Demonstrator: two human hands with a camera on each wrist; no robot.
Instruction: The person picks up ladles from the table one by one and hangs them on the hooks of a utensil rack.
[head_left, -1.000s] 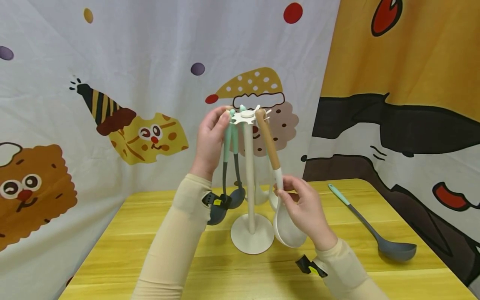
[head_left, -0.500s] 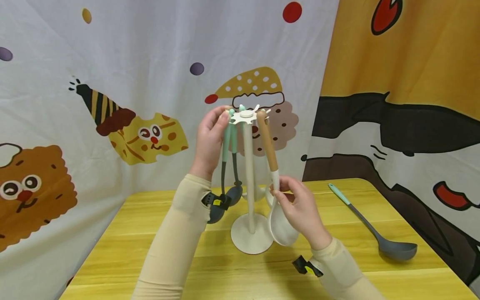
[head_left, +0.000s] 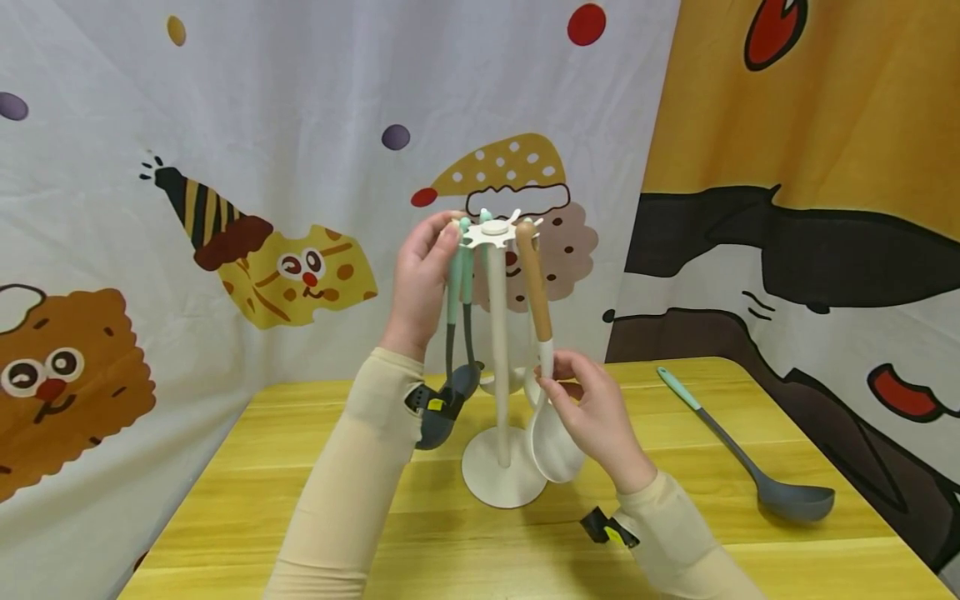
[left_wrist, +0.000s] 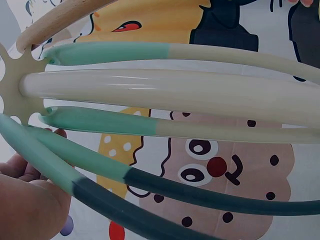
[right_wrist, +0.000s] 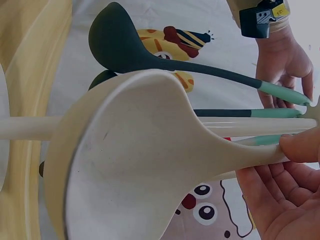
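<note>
A white ladle (head_left: 557,450) with a wooden handle hangs at the right side of a white utensil rack (head_left: 498,350). My right hand (head_left: 600,417) pinches the ladle's neck between thumb and fingers; its bowl fills much of the right wrist view. At the rack's top, my left hand (head_left: 420,283) grips the edge beside the tip of a green handle. Below that hand hang two dark utensils with green handles, one a ladle (right_wrist: 115,40). Behind the post, pale utensils with green handles (left_wrist: 110,52) hang too, partly hidden.
A dark grey ladle (head_left: 795,502) with a green handle lies on the right side of the wooden table (head_left: 300,500). The rack's round base (head_left: 487,492) stands near the table's middle. A cartoon-printed cloth (head_left: 300,100) hangs behind.
My right hand and the white ladle's bowl have moved left, toward the post, so the ladle hangs nearer vertical. The hanging dark utensils have swung slightly. My left hand stays at the rack's top.
</note>
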